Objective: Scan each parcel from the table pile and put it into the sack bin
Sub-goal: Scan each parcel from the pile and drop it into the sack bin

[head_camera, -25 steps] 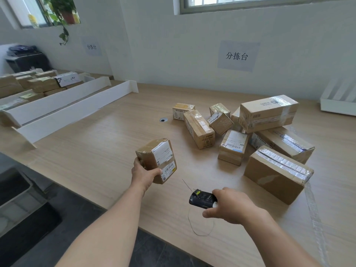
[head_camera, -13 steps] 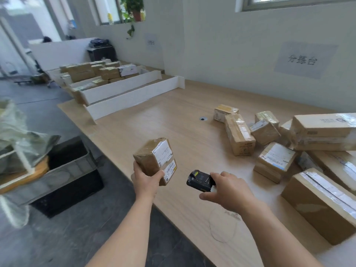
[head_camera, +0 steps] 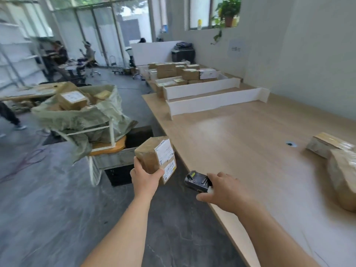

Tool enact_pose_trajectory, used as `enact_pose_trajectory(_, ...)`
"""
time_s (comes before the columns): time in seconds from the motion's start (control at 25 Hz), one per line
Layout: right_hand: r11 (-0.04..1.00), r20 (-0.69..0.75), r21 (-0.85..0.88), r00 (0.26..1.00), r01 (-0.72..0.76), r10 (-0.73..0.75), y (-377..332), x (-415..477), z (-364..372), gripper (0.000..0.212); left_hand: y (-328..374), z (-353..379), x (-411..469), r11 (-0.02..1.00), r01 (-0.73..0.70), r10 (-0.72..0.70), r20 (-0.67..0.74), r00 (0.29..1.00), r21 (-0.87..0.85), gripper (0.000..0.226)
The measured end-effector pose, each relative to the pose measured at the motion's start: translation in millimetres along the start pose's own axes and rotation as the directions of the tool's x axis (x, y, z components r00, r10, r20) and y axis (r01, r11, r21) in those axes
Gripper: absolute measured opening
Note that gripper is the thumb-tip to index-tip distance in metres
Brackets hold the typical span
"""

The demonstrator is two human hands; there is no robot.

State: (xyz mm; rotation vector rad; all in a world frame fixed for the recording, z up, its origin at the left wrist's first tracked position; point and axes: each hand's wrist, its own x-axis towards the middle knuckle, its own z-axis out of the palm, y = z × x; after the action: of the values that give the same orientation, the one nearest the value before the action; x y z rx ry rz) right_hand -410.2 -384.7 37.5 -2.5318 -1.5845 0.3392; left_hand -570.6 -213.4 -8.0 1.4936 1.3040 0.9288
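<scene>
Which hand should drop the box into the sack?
Probably the left. The left hand grips the box, and the sack stands off to its side. The right hand holds the scanner, on the table side, farther from the sack.

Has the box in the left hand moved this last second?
Yes. The parcel, held by the left hand, was over the table; now it is beyond the table's edge, nearer the sack.

Head view, single, wide-angle: I look forward and down along the table (head_camera: 240,147) edge toward the sack (head_camera: 82,118) at left; left hand (head_camera: 146,178) and right hand (head_camera: 225,191) close below.
</scene>
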Motion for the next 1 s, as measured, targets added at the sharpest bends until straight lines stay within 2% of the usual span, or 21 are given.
enact_pose_trajectory(0.28,0.979,0.06,-0.036,0.978,0.201,-0.198,-116,98,23,0.076,-35,-102,88,0.996,0.03,-0.017,-0.16,0.987,0.079,0.111)
enact_pose_trajectory(0.44,0.959,0.09,-0.049,0.957,0.28,-0.275,-161,142,31,0.078,-40,-135,123,0.995,0.04,-0.018,-0.237,0.971,0.089,0.106)
enact_pose_trajectory(0.6,0.944,0.108,-0.056,0.942,0.326,-0.318,-186,188,33,0.079,-44,-151,162,0.993,0.037,-0.002,-0.296,0.955,0.115,0.1)
enact_pose_trajectory(1.0,0.909,0.114,-0.059,0.908,0.412,-0.404,-231,371,15,0.08,-16,-153,339,0.983,0.089,-0.021,-0.386,0.922,0.16,0.104)
